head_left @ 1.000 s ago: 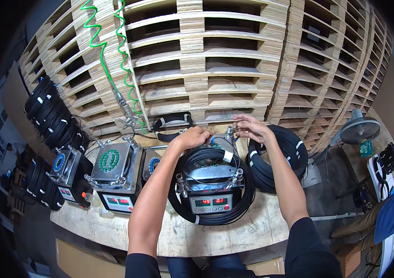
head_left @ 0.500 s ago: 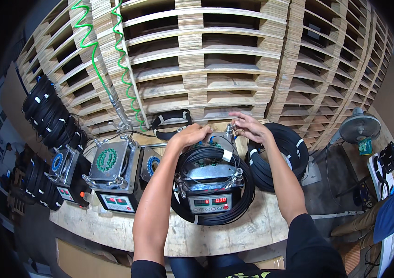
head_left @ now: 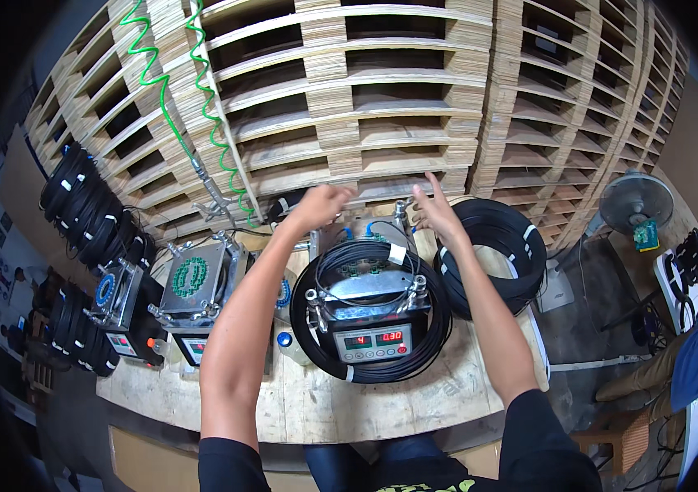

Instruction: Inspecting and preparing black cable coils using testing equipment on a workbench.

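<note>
A metal-topped machine [head_left: 369, 307] with a lit red digit panel [head_left: 374, 342] stands in front of me. A black cable coil [head_left: 441, 332] is looped around it, and a smaller bundle of thin cable with a white tag [head_left: 397, 254] rests over its top. My left hand [head_left: 322, 206] hovers above the machine's far left corner, fingers loosely bent and a little blurred, with nothing visible in them. Over the far right corner, near a metal post [head_left: 401, 215], my right hand [head_left: 437, 215] is raised with thumb and forefinger spread. Blue fittings [head_left: 369, 231] show between the hands.
Two similar machines with a green ring [head_left: 190, 277] and a blue ring [head_left: 105, 289] stand at left. A blue-capped bottle [head_left: 286, 341] is nearer. Large cable coils [head_left: 521, 287] lie at right. Stacked pallets [head_left: 333, 107], green air hoses [head_left: 156, 82] and a fan [head_left: 636, 205] surround the table. Another person [head_left: 697, 361] stands right.
Both hands have lifted off the machine's far edge; the left has moved up and left. The panel's left digit has changed. The view has shifted slightly, uncovering the blue-capped bottle.
</note>
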The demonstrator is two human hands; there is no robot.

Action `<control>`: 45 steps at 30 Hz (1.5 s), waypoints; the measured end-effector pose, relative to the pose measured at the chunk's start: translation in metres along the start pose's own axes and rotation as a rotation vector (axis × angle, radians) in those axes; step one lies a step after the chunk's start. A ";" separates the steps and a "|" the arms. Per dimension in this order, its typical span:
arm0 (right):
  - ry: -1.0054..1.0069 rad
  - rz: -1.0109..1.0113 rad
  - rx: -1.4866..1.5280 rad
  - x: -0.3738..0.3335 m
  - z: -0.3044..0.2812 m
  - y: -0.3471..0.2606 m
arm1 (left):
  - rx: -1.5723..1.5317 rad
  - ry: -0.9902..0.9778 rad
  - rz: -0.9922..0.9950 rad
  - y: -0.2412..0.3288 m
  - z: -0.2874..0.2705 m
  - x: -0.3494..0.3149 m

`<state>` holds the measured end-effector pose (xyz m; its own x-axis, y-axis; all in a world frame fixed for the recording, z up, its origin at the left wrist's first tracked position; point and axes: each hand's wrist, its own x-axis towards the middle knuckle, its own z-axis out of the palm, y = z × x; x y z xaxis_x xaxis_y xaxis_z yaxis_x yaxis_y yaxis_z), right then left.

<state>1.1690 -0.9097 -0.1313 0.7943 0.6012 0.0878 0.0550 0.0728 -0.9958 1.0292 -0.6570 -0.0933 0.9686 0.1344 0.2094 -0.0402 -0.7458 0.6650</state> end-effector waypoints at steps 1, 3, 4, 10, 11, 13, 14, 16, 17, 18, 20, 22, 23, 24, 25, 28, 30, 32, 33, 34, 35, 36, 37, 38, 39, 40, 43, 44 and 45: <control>-0.014 -0.044 -0.167 -0.012 0.002 0.001 | -0.078 0.122 -0.025 -0.006 -0.003 -0.001; -0.083 -0.017 -0.301 -0.034 0.007 0.003 | 0.062 0.100 -0.212 -0.008 -0.013 -0.012; -0.127 -0.032 -0.264 -0.040 0.017 0.003 | -0.179 0.080 -0.316 -0.023 -0.014 -0.019; -0.023 -0.001 -0.184 -0.043 0.020 0.026 | -1.017 0.037 -0.452 -0.032 0.017 -0.037; 0.002 -0.010 -0.240 -0.041 0.019 0.028 | -1.092 0.081 -0.414 -0.032 0.018 -0.039; 0.043 -0.100 -0.176 -0.039 0.017 0.040 | -1.124 0.173 -0.430 -0.029 0.023 -0.038; 0.030 -0.043 -0.056 -0.038 0.017 0.044 | -1.080 0.262 -0.431 -0.035 0.026 -0.037; 0.036 -0.024 -0.133 -0.036 0.020 0.043 | -1.287 0.572 -0.429 -0.072 0.037 -0.031; 0.043 -0.036 -0.122 -0.033 0.015 0.048 | -1.426 0.715 -0.416 -0.080 0.044 -0.027; 0.053 -0.053 -0.151 -0.032 0.015 0.047 | -1.435 0.727 -0.412 -0.080 0.045 -0.029; 0.076 -0.028 -0.265 -0.031 0.018 0.047 | -1.352 0.791 -0.393 -0.080 0.046 -0.029; 0.115 -0.015 -0.330 -0.029 0.011 0.052 | -1.304 0.818 -0.431 -0.076 0.050 -0.027; 0.102 -0.035 -0.251 -0.028 0.009 0.056 | -1.263 0.802 -0.525 -0.075 0.052 -0.027; 0.084 -0.056 -0.169 -0.029 0.010 0.055 | -1.216 0.791 -0.619 -0.077 0.053 -0.029; 0.084 -0.056 -0.170 -0.029 0.011 0.054 | -1.217 0.790 -0.619 -0.079 0.053 -0.029; 0.052 -0.066 -0.110 -0.032 0.018 0.045 | -1.204 0.832 -0.381 -0.080 0.052 -0.032; 0.076 -0.060 -0.264 -0.037 0.020 0.038 | -1.450 0.902 -0.205 -0.073 0.055 -0.031; 0.101 -0.054 -0.252 -0.038 0.003 0.045 | -1.389 0.852 -0.338 -0.051 0.063 -0.030; 0.097 -0.057 -0.231 -0.038 -0.002 0.045 | -1.307 0.831 -0.459 -0.044 0.061 -0.030; 0.053 -0.065 -0.243 -0.041 0.028 0.032 | -1.160 0.696 -0.531 -0.091 0.044 -0.049; 0.069 -0.071 -0.281 -0.039 0.027 0.034 | -1.143 0.680 -0.495 -0.093 0.047 -0.045; 0.081 -0.071 -0.296 -0.040 0.026 0.035 | -1.240 0.719 -0.461 -0.088 0.049 -0.043; 0.091 -0.070 -0.311 -0.042 0.024 0.036 | -1.337 0.758 -0.428 -0.082 0.050 -0.041; 0.111 -0.058 -0.335 -0.043 0.020 0.036 | -1.343 0.758 -0.428 -0.080 0.051 -0.038; 0.107 -0.062 -0.335 -0.041 0.018 0.037 | -1.416 0.778 -0.394 -0.084 0.049 -0.039; 0.095 -0.075 -0.293 -0.036 0.014 0.042 | -1.491 0.793 -0.359 -0.086 0.048 -0.038; 0.083 -0.080 -0.260 -0.031 0.006 0.051 | -1.210 0.683 -0.613 -0.060 0.049 -0.043; 0.083 -0.075 -0.266 -0.031 0.004 0.054 | -1.103 0.617 -0.557 -0.084 0.055 -0.034; 0.051 -0.086 -0.253 -0.030 0.019 0.049 | -0.977 0.591 -0.501 -0.110 0.043 -0.043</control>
<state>1.1361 -0.9086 -0.1822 0.8091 0.5602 0.1773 0.2681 -0.0835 -0.9598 1.0026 -0.6090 -0.2064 0.6814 0.7252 -0.0987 -0.1097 0.2346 0.9659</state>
